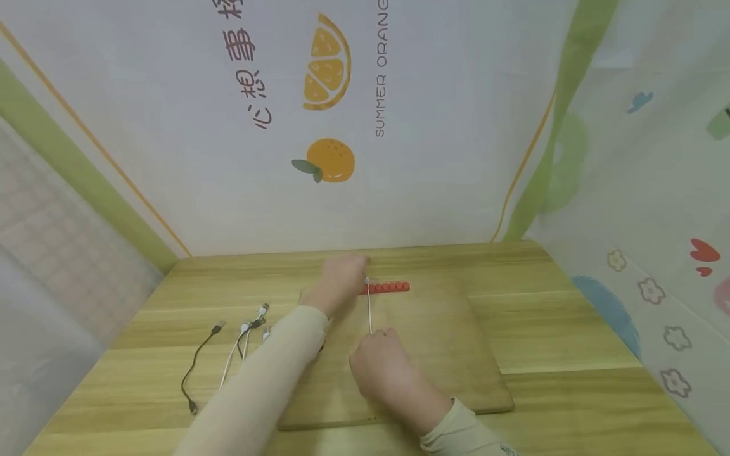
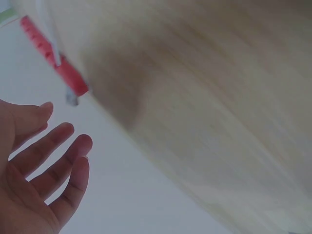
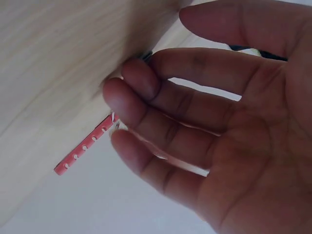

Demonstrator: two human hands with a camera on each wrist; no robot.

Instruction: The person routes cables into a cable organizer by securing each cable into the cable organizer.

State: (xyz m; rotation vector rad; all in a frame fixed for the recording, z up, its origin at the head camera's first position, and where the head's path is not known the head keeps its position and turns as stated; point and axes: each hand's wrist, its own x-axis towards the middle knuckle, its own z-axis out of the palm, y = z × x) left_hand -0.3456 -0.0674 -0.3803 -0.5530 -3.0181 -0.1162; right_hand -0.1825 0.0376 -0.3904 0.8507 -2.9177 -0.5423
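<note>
A thin white cable (image 1: 369, 310) runs straight across a wooden board (image 1: 439, 354). Its far end crosses a red notched cable holder (image 1: 393, 287) by the board's far edge. At the holder's left end is my left hand (image 1: 344, 277); the left wrist view shows its fingers (image 2: 48, 151) relaxed, with nothing between them and a metal plug (image 2: 72, 97) sticking out past the holder nearby. My right hand (image 1: 384, 367) is at the cable's near end. In the right wrist view its fingers (image 3: 170, 126) are loosely bent and the thumb stands apart; the fingertips overlap the cable.
Several black and white USB cables (image 1: 242, 329) lie on the wooden table (image 1: 148, 354) left of the board, partly hidden by my left sleeve (image 1: 256, 380). A printed curtain (image 1: 439, 158) hangs behind the table, and another patterned cloth (image 1: 650, 209) hangs at its right.
</note>
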